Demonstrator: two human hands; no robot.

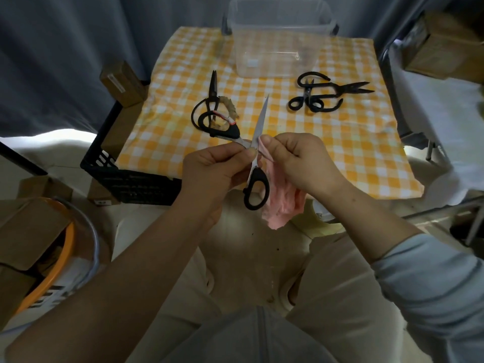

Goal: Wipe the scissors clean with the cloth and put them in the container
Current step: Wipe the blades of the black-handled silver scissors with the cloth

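My left hand [212,169] pinches a pair of black-handled scissors [258,179] near the pivot. The scissors are spread wide, one silver blade pointing up and away, one handle loop hanging down. My right hand [296,158] pinches a pink cloth [280,208] against the blade just beside the pivot; the rest of the cloth hangs below. A clear plastic container [277,40] stands at the far edge of the table with nothing visible inside. More black scissors lie on the yellow checked tablecloth [340,142]: one pair at the left [212,100], two tangled pairs at the right [324,93].
A black crate [123,176] and cardboard boxes [123,82] sit left of the table. An orange-rimmed basket [60,258] stands at the lower left. White-covered furniture and a box [445,51] are on the right. My knees are under the table's near edge.
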